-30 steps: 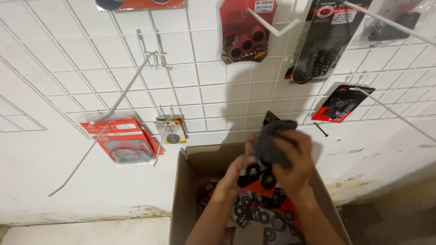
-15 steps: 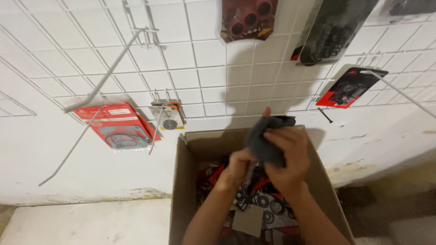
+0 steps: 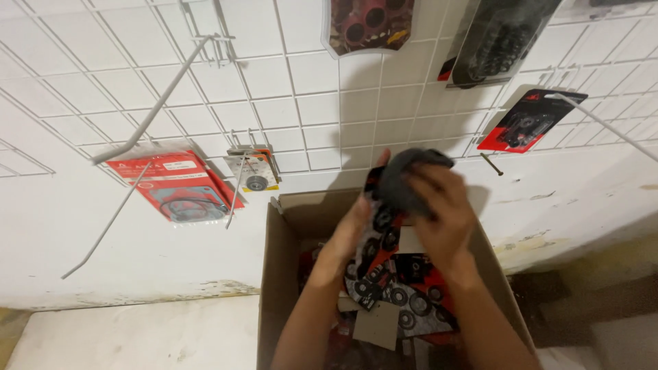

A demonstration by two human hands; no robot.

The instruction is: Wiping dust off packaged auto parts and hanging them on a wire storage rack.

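Right hand [image 3: 442, 216]: raised over the open brown cardboard box [image 3: 279, 274]; fingers [image 3: 445, 188] are curled over the front of a dark grey, rounded blister pack [image 3: 404, 179], which is grasped.
Left hand [image 3: 356, 223]: applied to the left side of the same pack; whether its fingers are clenched on it cannot be told, as they are hidden behind the pack.
Dark grey pack: held between both hands, above the box and in front of the white wire grid panel [image 3: 308, 103].
Box contents: red-and-black carded packs of black rings [image 3: 404, 298] are piled directly below the fingers.
Left of the fingers: a small yellow-carded part [image 3: 255, 171] and a red flat pack [image 3: 175, 183] are hung on the panel.
Above the fingers: a dark red blister pack [image 3: 370, 24] is hung.
Right of the fingers: a red-and-black carded pack [image 3: 528, 120] is hung.
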